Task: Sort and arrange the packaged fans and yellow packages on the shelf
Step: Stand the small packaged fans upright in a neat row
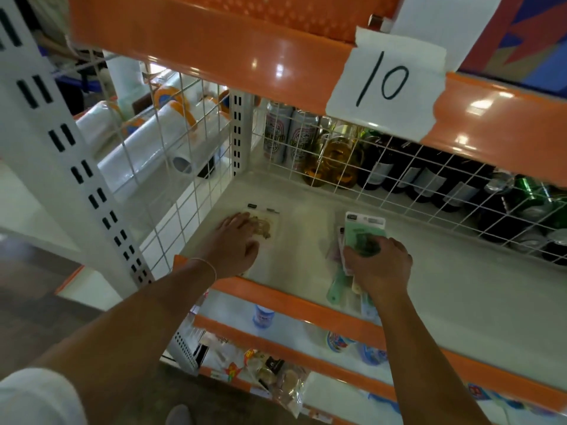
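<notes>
On the white shelf (pixel 429 271) with an orange front lip, a pale packaged fan (pixel 267 223) lies flat at the left. My left hand (pixel 236 246) rests palm down on its near part, fingers spread. To the right, my right hand (pixel 379 265) grips a stack of packaged fans (pixel 362 234), a green one on top. Their handles stick out over the shelf's front edge under my wrist. No yellow package shows.
White wire grids wall the shelf at the left (pixel 171 179) and back (pixel 399 173). Behind the back grid stand cans (pixel 276 133) and dark bottles (pixel 429 176). White rolls (pixel 144 139) lie past the left grid. An orange shelf with a "10" label (pixel 386 78) hangs overhead. Lower shelves hold small goods (pixel 264 314).
</notes>
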### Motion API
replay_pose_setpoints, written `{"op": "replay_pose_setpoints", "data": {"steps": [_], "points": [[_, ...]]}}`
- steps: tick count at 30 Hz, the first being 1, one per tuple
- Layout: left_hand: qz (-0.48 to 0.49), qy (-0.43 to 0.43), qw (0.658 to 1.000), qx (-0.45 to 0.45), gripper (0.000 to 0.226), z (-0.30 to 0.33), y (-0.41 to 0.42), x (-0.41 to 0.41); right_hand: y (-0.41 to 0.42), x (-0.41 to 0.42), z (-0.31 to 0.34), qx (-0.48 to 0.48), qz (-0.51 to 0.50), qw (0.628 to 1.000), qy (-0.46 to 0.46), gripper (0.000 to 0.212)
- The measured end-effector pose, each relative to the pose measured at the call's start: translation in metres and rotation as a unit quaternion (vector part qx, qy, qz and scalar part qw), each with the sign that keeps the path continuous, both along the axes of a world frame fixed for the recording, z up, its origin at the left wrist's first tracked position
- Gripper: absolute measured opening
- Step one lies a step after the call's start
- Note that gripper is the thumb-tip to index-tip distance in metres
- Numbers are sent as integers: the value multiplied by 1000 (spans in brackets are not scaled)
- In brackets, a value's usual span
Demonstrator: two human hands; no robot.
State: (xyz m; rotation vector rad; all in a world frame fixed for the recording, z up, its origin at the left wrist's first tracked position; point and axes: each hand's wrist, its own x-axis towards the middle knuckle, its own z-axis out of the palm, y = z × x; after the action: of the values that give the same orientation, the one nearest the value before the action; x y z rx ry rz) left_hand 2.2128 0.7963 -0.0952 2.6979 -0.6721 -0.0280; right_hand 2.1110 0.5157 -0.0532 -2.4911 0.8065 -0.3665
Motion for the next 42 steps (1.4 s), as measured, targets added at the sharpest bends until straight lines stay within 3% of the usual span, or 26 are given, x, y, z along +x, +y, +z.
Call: {"op": "replay_pose_setpoints", "data": {"steps": [5,9,12,22,29,42], "points": [[-3,-7,1000,3,75,3,0,-2,22,2,24,46,40,994,-85,56],[2,-4,1000,1,62,6,0,-4,60,12,33,123,87,982,-117,41],[4,4,1000,-1,55,4,0,-2,83,24,15,135,96,981,-96,48],[18,15,1000,3,69,4,-1,-2,102,50,-29,-10,91,996,18,71],[23,9,1000,0,68,6,-1,-1,105,44,-24,-61,96,992,60,61],[23,-12,999,-22,55,-2,2,2,92,26,-43,-45,164,985,3,43]]}}
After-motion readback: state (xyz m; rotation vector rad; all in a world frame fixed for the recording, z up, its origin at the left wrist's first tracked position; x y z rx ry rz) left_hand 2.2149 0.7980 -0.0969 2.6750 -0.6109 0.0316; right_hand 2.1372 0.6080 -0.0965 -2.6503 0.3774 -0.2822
